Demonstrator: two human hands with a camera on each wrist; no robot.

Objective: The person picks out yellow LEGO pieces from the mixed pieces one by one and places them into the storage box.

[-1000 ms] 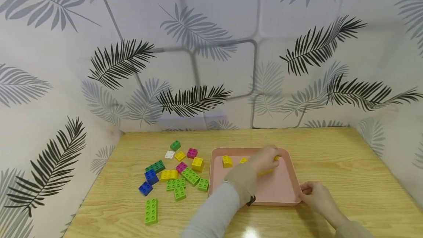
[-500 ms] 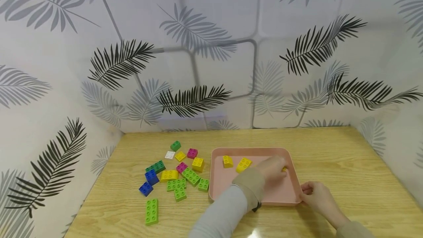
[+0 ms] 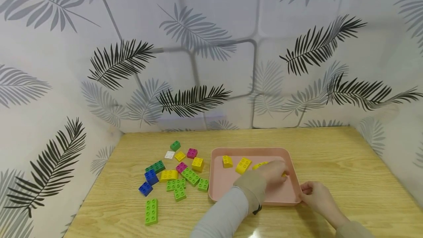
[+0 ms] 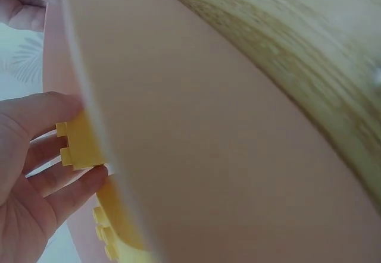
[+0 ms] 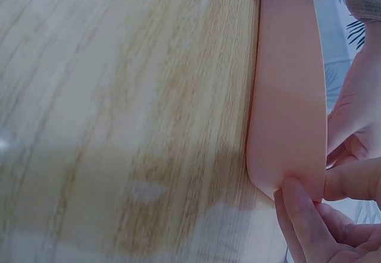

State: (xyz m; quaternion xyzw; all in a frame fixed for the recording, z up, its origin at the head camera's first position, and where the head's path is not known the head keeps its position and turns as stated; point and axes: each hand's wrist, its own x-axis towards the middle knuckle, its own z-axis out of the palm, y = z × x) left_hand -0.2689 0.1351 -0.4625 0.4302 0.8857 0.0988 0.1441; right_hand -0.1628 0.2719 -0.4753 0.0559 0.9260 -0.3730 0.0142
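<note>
My left hand (image 3: 277, 173) is inside the pink tray (image 3: 244, 199), over its right half. Thumb and fingertips pinch a yellow toy brick (image 4: 85, 144), its studs facing the palm in the left wrist view. Just beside it lies a yellow curved-bottomed brick (image 4: 122, 221), which shows partly behind the hand in the head view. Two more yellow bricks, one small (image 3: 227, 161) and one longer (image 3: 243, 165), lie farther left in the tray. At the tray's near right corner, my right hand (image 3: 318, 199) pinches the wall between thumb and fingers.
Left of the tray, loose bricks are spread over the wooden table (image 3: 105, 201): blue (image 3: 151, 176), green (image 3: 190, 176), magenta (image 3: 192, 153), yellow (image 3: 198, 164) and white (image 3: 169, 154). A long lime brick (image 3: 151, 211) lies nearer the front. Leaf-patterned cloth (image 3: 211, 65) hangs behind.
My left hand has moved right and slightly nearer within the tray, uncovering the longer yellow brick and part of the curved one. The right hand stays at the corner.
</note>
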